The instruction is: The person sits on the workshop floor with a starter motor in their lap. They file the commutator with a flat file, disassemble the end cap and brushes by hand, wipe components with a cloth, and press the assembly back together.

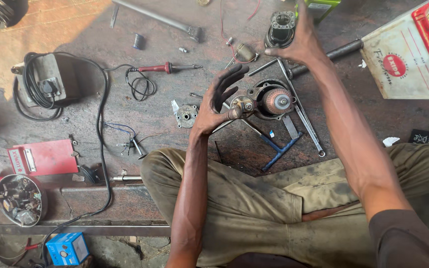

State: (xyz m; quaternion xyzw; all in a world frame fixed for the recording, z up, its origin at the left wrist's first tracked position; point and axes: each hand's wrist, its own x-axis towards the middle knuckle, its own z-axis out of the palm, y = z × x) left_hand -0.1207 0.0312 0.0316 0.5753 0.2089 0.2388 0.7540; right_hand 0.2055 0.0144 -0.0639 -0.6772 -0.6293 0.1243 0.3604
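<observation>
Your left hand (213, 101) has its thumb and lower fingers pinched on a small metal shaft part (240, 107), with the upper fingers spread wide and free; the part sits just beside the copper armature (277, 100), which stands in its dark housing (261, 89) on the bench (100, 34). Your right hand (294, 42) reaches out, fingers loosely curled and open, its fingertips touching or just short of the black motor body (280, 27) at the far edge; whether it grips is not clear. Keep the left pinch firm and the part level, since only a few fingers carry it, and it could roll into the wrenches (301, 109) lying under and beside the housing. Mind the blue T-wrench (279, 149) near your knee and the soldering iron (162, 68) and its cord off to the left, well apart.
</observation>
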